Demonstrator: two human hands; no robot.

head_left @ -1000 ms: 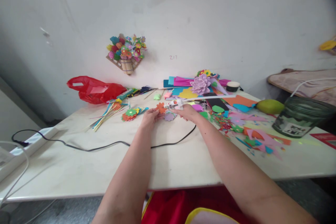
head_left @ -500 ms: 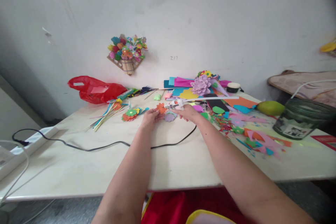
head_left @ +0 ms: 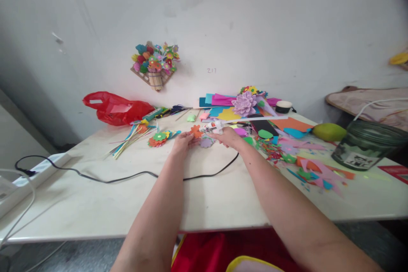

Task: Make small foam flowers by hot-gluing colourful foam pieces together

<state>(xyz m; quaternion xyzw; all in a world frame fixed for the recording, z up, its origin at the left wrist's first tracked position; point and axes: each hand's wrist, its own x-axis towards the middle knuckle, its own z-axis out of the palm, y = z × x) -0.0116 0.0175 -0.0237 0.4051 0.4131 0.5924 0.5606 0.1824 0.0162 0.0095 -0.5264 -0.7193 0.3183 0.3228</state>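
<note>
My left hand (head_left: 184,142) pinches an orange scalloped flower cutout (head_left: 196,131) by its edge, just above the table. A white hot glue gun (head_left: 214,127) sits in my right hand (head_left: 230,138), its nozzle close to the orange flower. A long whitish glue stick (head_left: 264,118) appears to stick out of its back end. Below the nozzle, between my hands, lies a lilac flower cutout (head_left: 206,142). Left of my left hand is a small pile of layered flowers, with a green flower (head_left: 159,136) on top.
A black cord (head_left: 127,178) runs across the table from a white power strip (head_left: 38,176). Foam scraps (head_left: 318,170) and a dark glass jar (head_left: 366,144) lie to the right. A red plastic bag (head_left: 117,109) and thin sticks (head_left: 129,142) are left; coloured sheets (head_left: 219,100) lie behind.
Almost nothing differs. The glue gun and its stick have shifted very slightly; both hands keep their places beside the orange flower.
</note>
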